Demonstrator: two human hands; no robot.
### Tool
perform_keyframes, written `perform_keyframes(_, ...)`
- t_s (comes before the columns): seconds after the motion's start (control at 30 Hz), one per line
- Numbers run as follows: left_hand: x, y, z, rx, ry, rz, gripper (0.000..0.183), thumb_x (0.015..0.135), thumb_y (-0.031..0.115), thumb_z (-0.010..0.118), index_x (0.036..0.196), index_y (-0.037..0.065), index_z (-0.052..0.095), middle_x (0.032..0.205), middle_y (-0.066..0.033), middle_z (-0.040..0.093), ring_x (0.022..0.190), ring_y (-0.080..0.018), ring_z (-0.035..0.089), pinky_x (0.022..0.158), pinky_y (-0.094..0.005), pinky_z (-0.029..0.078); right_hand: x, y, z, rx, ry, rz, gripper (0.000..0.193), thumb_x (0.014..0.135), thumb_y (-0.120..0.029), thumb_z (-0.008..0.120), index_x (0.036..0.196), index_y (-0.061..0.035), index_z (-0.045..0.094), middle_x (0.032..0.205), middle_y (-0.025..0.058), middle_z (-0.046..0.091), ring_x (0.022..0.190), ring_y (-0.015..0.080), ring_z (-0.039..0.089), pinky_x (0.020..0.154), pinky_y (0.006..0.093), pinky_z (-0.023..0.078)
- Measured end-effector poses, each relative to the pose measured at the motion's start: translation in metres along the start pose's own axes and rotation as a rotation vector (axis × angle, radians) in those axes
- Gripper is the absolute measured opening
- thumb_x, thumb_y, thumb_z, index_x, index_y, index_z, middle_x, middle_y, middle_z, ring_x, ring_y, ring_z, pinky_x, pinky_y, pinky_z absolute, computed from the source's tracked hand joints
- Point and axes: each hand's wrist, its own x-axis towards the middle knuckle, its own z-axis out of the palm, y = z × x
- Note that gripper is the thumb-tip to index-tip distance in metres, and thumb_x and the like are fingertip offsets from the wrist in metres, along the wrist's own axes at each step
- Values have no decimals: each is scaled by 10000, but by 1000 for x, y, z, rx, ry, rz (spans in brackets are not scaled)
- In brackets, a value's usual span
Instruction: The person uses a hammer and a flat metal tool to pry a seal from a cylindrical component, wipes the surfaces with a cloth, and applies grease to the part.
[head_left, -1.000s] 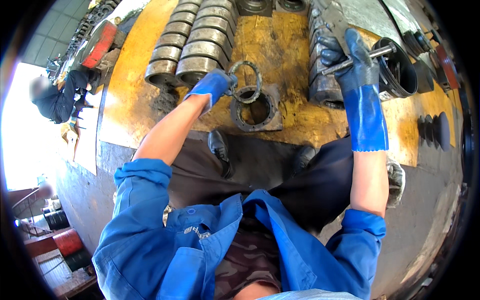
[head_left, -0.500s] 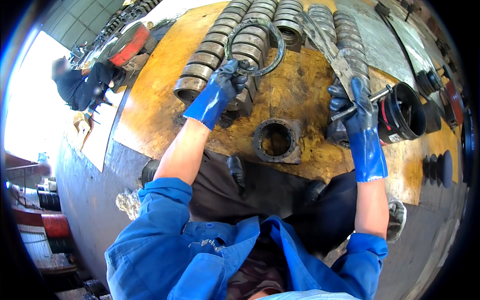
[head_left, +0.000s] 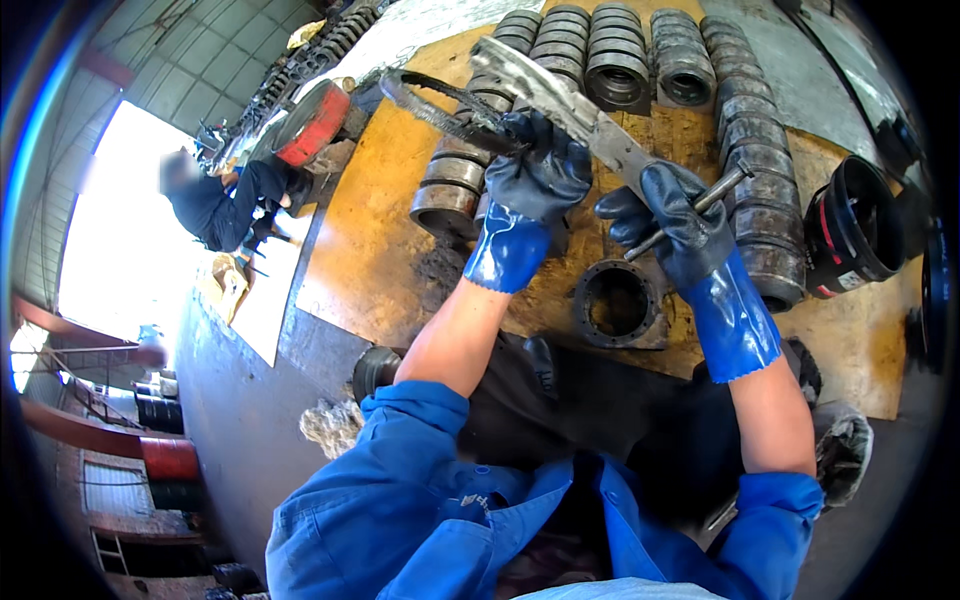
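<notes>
My left hand (head_left: 540, 170), in a blue and black rubber glove, grips a dark, greasy metal ring (head_left: 432, 118), which is tilted so it shows nearly edge-on. Closed in my gloved right hand (head_left: 685, 215) are a long flat metal strip (head_left: 570, 105), pointing up and left, and a thin metal rod (head_left: 724, 188) with a small head, lying across the palm. The strip's far part passes close to the ring; whether they touch I cannot tell. Below and between my hands, a round-mouthed metal housing (head_left: 647, 325) with small holes round its rim rests on the stained board.
Rows of grooved metal cylinders (head_left: 752, 165) stretch away across the yellow-brown board (head_left: 360, 250). At the right stands a black bucket (head_left: 828, 235) with things inside. Far left, another person (head_left: 212, 208) sits near a red round drum (head_left: 318, 125). A whitish rag (head_left: 332, 425) lies by my left elbow.
My hands have come closer together. The ring has turned from facing me to nearly edge-on, and the strip has swung toward it. The whole view has shifted, so the surroundings sit further right.
</notes>
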Motion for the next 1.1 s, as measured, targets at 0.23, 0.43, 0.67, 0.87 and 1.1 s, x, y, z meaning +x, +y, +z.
perform_keyframes(0.23, -15, -22, 23, 235, 84, 122, 300, 889, 353, 471, 996, 154, 668, 1120, -92, 636, 1001, -280, 599, 829, -477, 507, -5, 0, -3, -91, -40, -28, 413, 924, -332, 563, 1164, 4, 557, 862, 128, 685, 684, 149, 642, 617, 268, 530)
perform_keyframes(0.43, -22, -13, 12, 213, -210, 44, 282, 893, 351, 556, 1099, 178, 641, 1134, -36, 640, 1057, -215, 586, 928, -447, 451, -4, 1, -4, -77, -85, -61, 336, 912, -232, 590, 1131, 22, 583, 871, 107, 679, 768, 146, 651, 665, 278, 530)
perform_keyframes(0.67, -23, -15, 12, 53, -258, -10, 330, 890, 376, 529, 1120, 171, 648, 1148, -35, 641, 1111, -241, 569, 951, -464, 437, 5, 22, -18, -327, -161, -336, 423, 904, -284, 600, 1198, 16, 551, 953, 123, 666, 832, 164, 646, 721, 283, 530)
perform_keyframes(0.87, -25, -13, 12, 169, -256, 52, 228, 875, 358, 572, 1033, 229, 675, 1128, 25, 645, 1115, -246, 563, 958, -455, 427, 2, 18, -12, -430, -102, -375, 425, 839, -265, 692, 1168, -13, 596, 996, 121, 656, 905, 170, 644, 791, 289, 520)
perform_keyframes(1.1, -27, -18, 16, 268, -62, 96, 237, 884, 395, 556, 992, 220, 674, 1081, 25, 668, 1064, -229, 590, 900, -442, 456, 4, 20, -20, -213, -127, -231, 371, 884, -242, 643, 1144, 17, 590, 955, 121, 673, 851, 170, 659, 745, 296, 542)
